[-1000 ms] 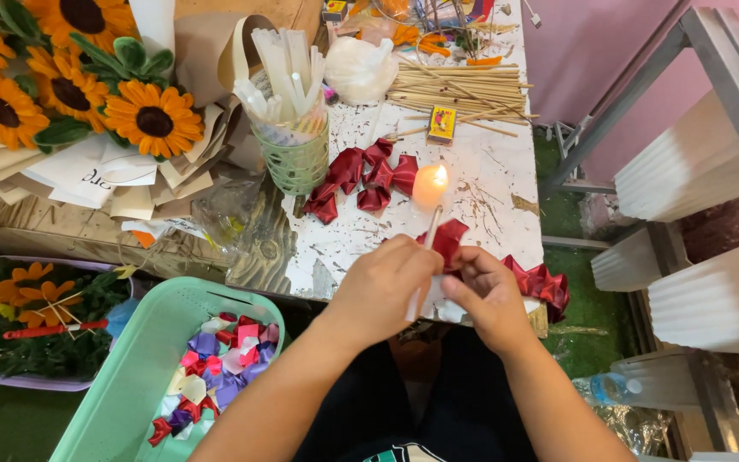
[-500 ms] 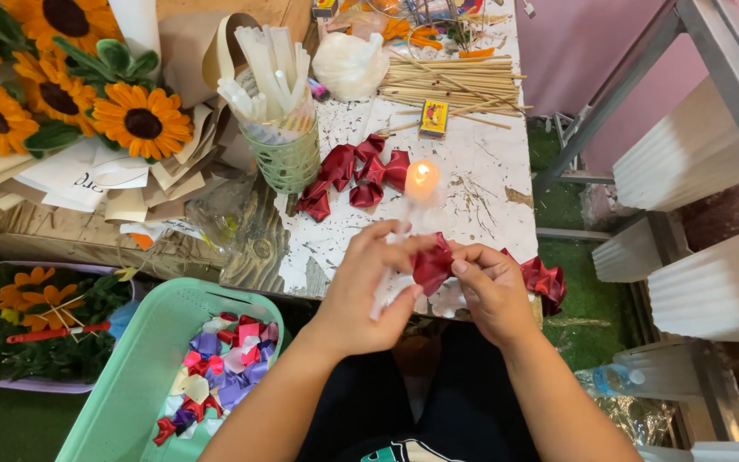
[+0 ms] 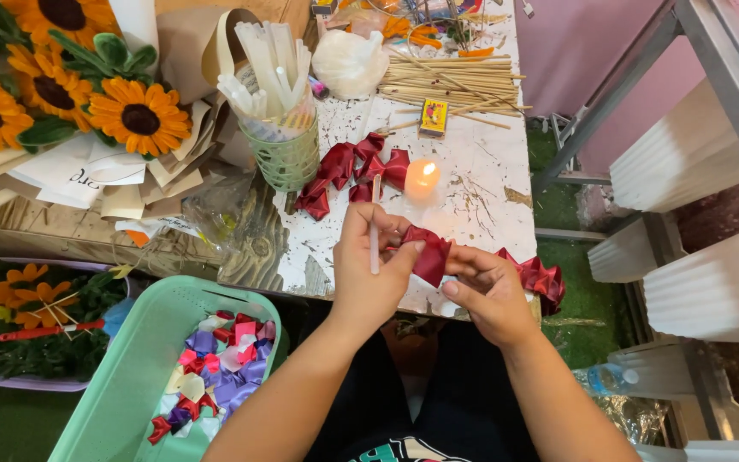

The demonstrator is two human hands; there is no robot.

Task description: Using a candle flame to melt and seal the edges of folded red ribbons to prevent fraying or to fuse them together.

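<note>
My left hand (image 3: 371, 272) grips a white glue stick (image 3: 375, 224) upright and pinches one end of a dark red ribbon piece (image 3: 429, 252). The other end of that ribbon is held between the fingers of my right hand (image 3: 491, 288). Both hands are over the near edge of a white worn table (image 3: 489, 192). A lit candle (image 3: 422, 179) burns just beyond my hands. More folded red ribbon pieces (image 3: 348, 171) lie left of the candle, and another red ribbon bunch (image 3: 540, 279) sits by my right hand.
A green mesh cup of white glue sticks (image 3: 280, 128) stands at the table's left. Wooden skewers (image 3: 451, 84) and a small matchbox (image 3: 434, 117) lie farther back. Fabric sunflowers (image 3: 70, 85) fill the left. A mint basket (image 3: 117, 393) of coloured ribbon bits sits below left.
The glue stick has come back from the candle flame to the red ribbon. Both hands have drawn nearer and now hold the ribbon between them.
</note>
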